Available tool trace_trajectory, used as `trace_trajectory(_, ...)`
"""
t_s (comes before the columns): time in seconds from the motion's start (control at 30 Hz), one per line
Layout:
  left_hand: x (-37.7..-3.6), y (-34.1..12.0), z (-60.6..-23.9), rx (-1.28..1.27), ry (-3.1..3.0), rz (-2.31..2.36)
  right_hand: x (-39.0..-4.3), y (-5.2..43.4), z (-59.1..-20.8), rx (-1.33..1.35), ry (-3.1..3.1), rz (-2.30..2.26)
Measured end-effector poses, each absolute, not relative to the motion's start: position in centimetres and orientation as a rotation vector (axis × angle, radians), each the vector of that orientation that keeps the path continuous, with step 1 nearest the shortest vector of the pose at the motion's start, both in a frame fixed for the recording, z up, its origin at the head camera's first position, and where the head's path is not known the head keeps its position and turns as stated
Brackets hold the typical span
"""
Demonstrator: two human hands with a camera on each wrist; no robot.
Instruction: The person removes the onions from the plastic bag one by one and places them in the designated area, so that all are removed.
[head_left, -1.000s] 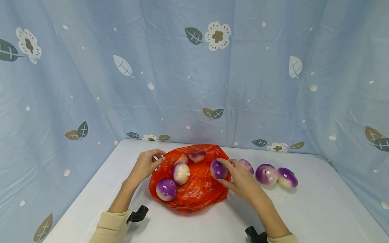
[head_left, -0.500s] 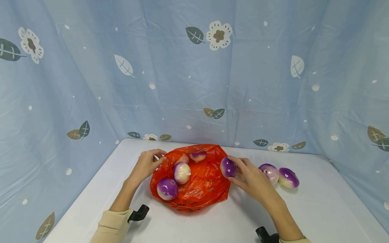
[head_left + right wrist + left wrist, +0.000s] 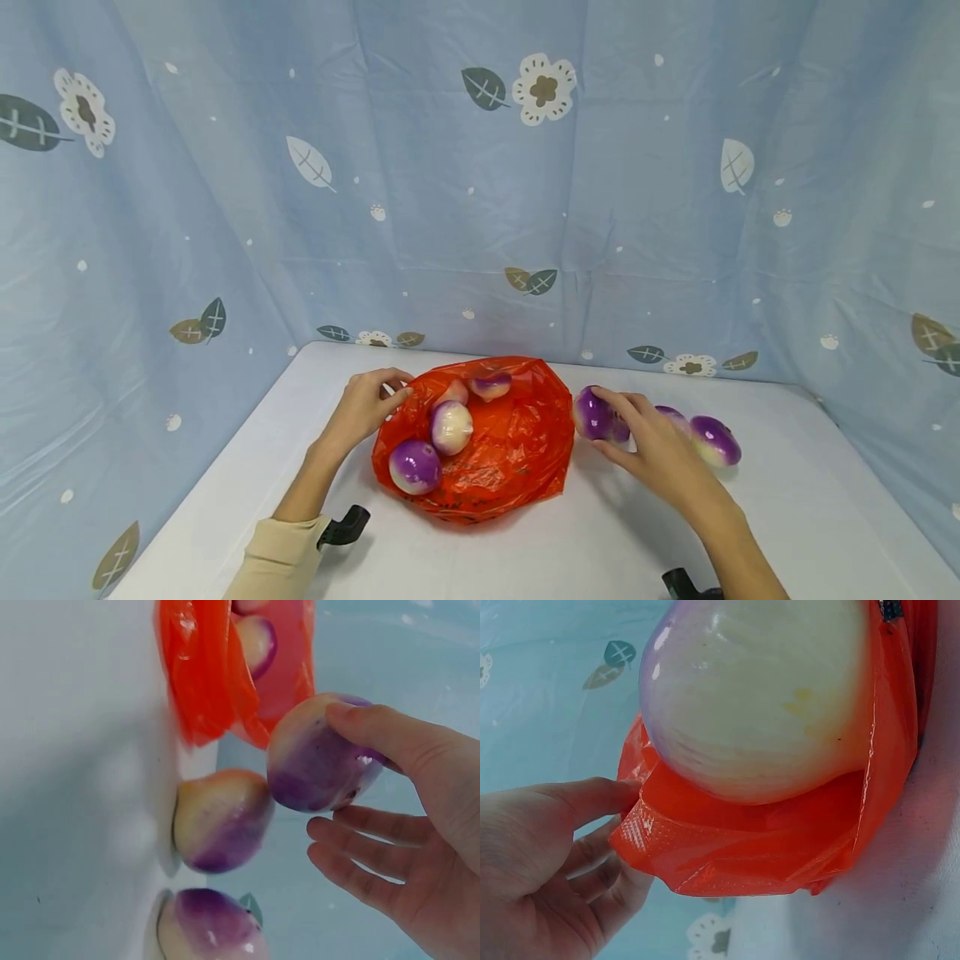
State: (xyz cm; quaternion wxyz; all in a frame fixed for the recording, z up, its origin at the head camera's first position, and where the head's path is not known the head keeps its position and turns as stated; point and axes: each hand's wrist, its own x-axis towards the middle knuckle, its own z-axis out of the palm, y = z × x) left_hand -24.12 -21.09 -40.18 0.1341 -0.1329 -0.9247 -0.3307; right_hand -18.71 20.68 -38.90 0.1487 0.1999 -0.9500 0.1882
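In the head view a red plastic bag [image 3: 517, 467] lies spread with its mouth up, several purple-and-white turnips inside; a mostly white turnip [image 3: 452, 427] and a purple-topped turnip [image 3: 416, 467] show most clearly. My left hand [image 3: 367, 406] pinches the bag's left rim between thumb and fingers, as the left wrist view confirms. Just beyond the right rim, my right hand [image 3: 660, 446] grips another turnip [image 3: 319, 757], thumb on one side and fingers on the other. That turnip is held above the table, overlapping a second turnip [image 3: 225, 821] standing on it.
Farther right on the white table [image 3: 787, 492], a turnip [image 3: 715, 442] sits beside another turnip [image 3: 672, 419] partly hidden by my right hand. A blue patterned curtain [image 3: 420, 200] hangs behind and along the sides. Black wrist mounts [image 3: 345, 527] stick out near both forearms.
My right hand has carried its turnip rightward from over the bag to just outside the right rim. The left hand keeps its hold on the bag.
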Motion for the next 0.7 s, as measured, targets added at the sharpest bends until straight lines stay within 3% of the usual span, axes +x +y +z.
trace_trajectory(0.7,-24.2,-21.1,-40.3,-0.401,-2.661,-0.975,-17.4,26.5,-37.9,0.534,-2.575,0.486)
